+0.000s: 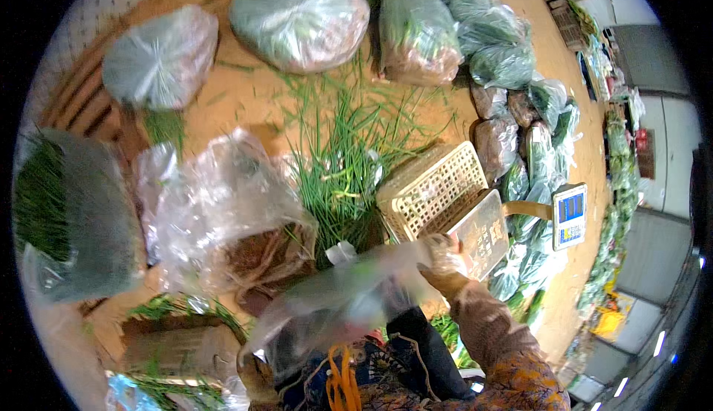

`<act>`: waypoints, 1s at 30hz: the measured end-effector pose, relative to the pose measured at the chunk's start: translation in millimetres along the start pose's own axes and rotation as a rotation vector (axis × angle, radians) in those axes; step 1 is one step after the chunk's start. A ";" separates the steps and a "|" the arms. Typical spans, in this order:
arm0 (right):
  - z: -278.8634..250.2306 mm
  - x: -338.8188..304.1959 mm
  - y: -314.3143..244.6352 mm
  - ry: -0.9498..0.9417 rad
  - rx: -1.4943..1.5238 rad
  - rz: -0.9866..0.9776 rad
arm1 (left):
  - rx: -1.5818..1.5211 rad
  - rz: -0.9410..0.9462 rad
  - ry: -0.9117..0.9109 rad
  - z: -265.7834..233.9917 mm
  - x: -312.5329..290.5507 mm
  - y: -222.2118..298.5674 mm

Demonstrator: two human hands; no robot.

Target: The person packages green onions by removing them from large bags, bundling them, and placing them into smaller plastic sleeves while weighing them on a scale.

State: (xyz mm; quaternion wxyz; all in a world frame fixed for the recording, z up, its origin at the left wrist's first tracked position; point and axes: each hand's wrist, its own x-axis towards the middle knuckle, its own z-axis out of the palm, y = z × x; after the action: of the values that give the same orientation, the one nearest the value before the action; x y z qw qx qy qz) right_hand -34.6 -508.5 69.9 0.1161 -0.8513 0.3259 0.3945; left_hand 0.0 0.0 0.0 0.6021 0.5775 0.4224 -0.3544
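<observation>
My right hand (443, 264) is closed on the rim of a clear plastic bag (334, 299), beside the metal pan (481, 236) of a scale. The bag stretches across my front toward the lower left and is smeared by motion. At its lower left end is what looks like my left hand (256, 374); its fingers are hidden, so its grip does not show. Beyond the bag lies a loose heap of long green stalks (342, 166), like scallions or chives. A cream perforated basket (438, 188) stands tilted against the scale pan.
Filled plastic bags (301, 21) of greens line the far side and right of the orange table. A large crumpled clear bag (230, 210) lies left of the stalks. Far left is a bag of fine greens (44, 210). The scale's display (570, 216) stands right of its pan.
</observation>
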 end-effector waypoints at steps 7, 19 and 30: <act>-75.3 -137.9 125.7 0.427 0.458 0.043 | 0.643 -0.032 -0.226 100.4 -157.5 90.6; -91.8 -305.6 298.4 0.804 0.671 0.248 | 1.013 1.071 -0.876 343.2 -296.1 152.9; -21.9 -212.1 330.5 0.421 0.978 0.564 | 1.262 0.378 -0.867 533.7 -224.0 89.7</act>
State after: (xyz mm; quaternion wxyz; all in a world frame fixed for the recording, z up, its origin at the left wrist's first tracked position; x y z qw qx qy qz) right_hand -336.3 -671.7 262.5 0.3183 -0.6395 0.6988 0.0375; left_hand 47.2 -537.2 228.4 0.3216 0.6825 -0.2364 -0.6123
